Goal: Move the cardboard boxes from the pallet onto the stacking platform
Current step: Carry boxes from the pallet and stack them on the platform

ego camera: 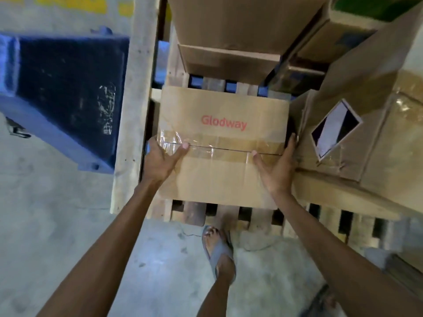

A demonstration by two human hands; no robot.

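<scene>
Gripping the Glodway box point(222, 115) at its two ends, the left hand point(160, 157) and right hand point(278, 170) each lay a thumb on the taped top seam and wrap the fingers down a side. The box lies flat on the wooden pallet point(256, 217), straight ahead of the person. Its seam runs across from hand to hand, so both hands are equally near. Right of the box, a large labelled carton point(370, 124) crowds the right hand. Beyond the box sit stacked cartons point(229, 62), and left of it stands a blue metal structure point(64, 88). Counted: one box held, one pallet, and perhaps five other cartons, their edges blurred in the dim view.
</scene>
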